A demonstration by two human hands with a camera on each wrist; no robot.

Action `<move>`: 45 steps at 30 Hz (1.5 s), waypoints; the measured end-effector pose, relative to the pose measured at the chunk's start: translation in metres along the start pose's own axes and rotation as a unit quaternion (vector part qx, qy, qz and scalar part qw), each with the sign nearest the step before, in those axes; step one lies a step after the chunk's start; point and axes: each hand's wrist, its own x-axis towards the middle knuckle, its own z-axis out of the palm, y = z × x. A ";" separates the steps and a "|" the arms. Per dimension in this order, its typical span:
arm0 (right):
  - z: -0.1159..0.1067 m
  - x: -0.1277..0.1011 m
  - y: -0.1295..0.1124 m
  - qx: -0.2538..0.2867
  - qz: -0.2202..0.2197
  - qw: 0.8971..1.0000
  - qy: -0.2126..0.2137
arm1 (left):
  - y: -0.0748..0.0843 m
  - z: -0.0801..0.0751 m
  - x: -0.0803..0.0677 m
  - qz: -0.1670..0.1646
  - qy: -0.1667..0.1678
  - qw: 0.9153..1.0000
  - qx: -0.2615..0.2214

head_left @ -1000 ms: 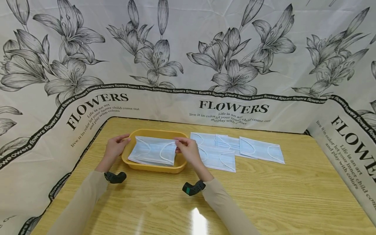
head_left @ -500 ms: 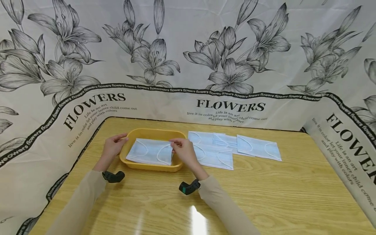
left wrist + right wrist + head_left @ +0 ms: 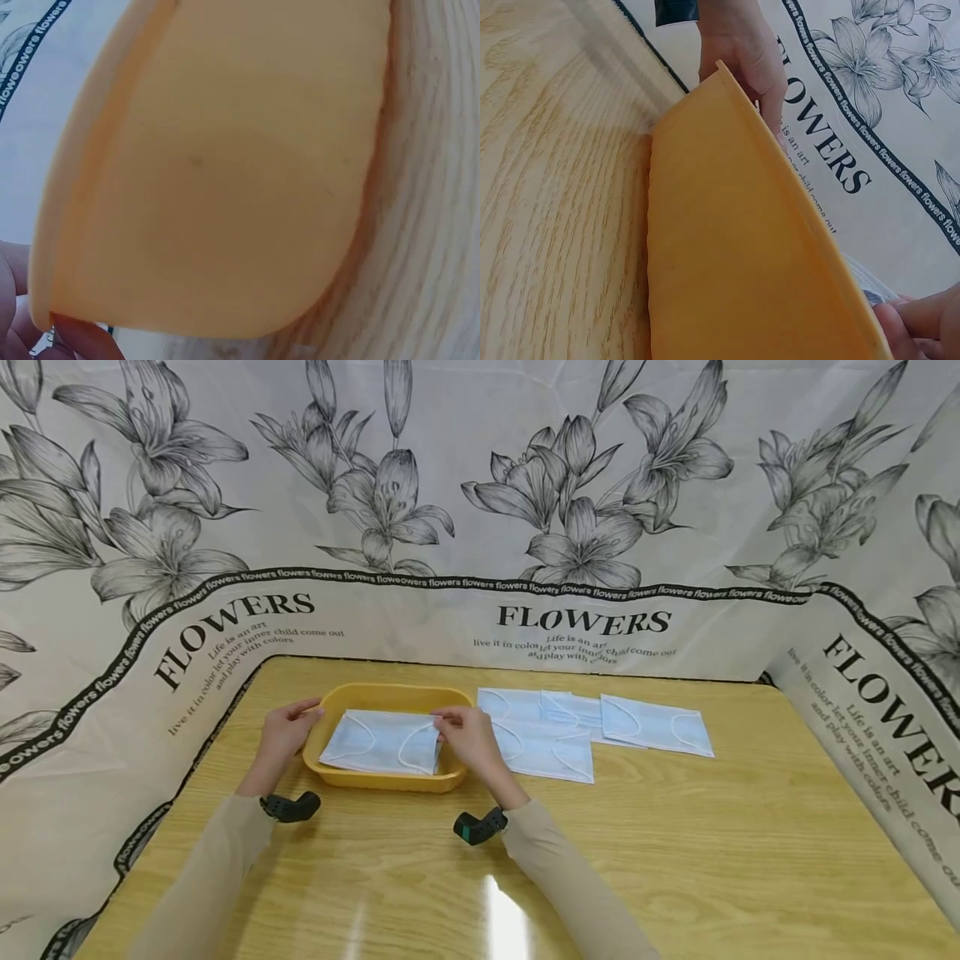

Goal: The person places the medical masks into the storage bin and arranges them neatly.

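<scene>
Wood makes up the big table [image 3: 675,860], which fills the lower half of the head view. Behind it, across the top of the frame, hangs a white cloth [image 3: 480,485] with grey flowers and the word FLOWERS on it.

A yellow tray [image 3: 386,695] sits left of the middle of the frame. One blue face mask [image 3: 378,743] lies over the tray, and it looks like it is almost set down inside.

Right of the tray, near the middle of the frame, more masks [image 3: 592,731] lie flat on the table in a loose, overlapping row. I think these are the ones left to go in, so the job looks only begun.

The left hand [image 3: 283,737] is at the left end of the mask, by the tray's rim, with fingers bent. It seems to pinch that end, but I cannot tell for sure. The right hand [image 3: 468,737] pinches the right end of the mask with its fingertips.

Each wrist has a small black camera on it.
</scene>
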 end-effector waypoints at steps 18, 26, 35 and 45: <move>-0.001 0.005 -0.002 -0.026 0.001 1.000 0.002 | 0.001 0.002 0.001 0.015 0.031 0.999 0.009; -0.009 0.002 0.003 -0.041 0.000 0.999 0.017 | 0.001 0.014 0.001 0.005 0.022 1.000 -0.007; -0.004 0.001 0.005 -0.041 -0.006 0.999 0.025 | -0.001 0.011 0.001 0.009 0.023 1.000 -0.014; 0.004 0.001 0.003 -0.036 -0.037 0.998 0.035 | -0.003 0.004 0.002 0.000 0.025 1.000 -0.018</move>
